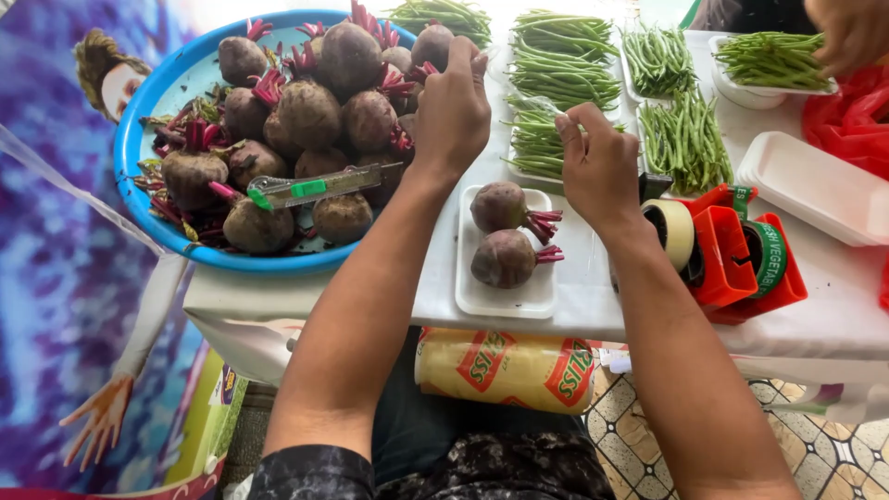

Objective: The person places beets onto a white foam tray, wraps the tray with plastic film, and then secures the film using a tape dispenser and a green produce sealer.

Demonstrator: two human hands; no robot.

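A white foam tray (505,301) with two beetroots (505,236) lies at the table's front edge. My left hand (452,116) is raised beyond it, next to the blue bowl (139,139), with its fingertips pinched together. To the right of the tray, my right hand (597,171) is over the green beans (556,83), fingers also pinched. A faint sheet of clear film (532,106) seems stretched between the two hands. A roll of film (505,370) in a yellow wrapper rests on my lap under the table edge.
The blue bowl holds several beetroots, with a green utility knife (319,185) on top. Trays of green beans (685,139) fill the back. A red tape dispenser (732,255), an empty white tray (815,185) and a red bag (852,120) are at the right. Another person's hand (847,32) reaches in at top right.
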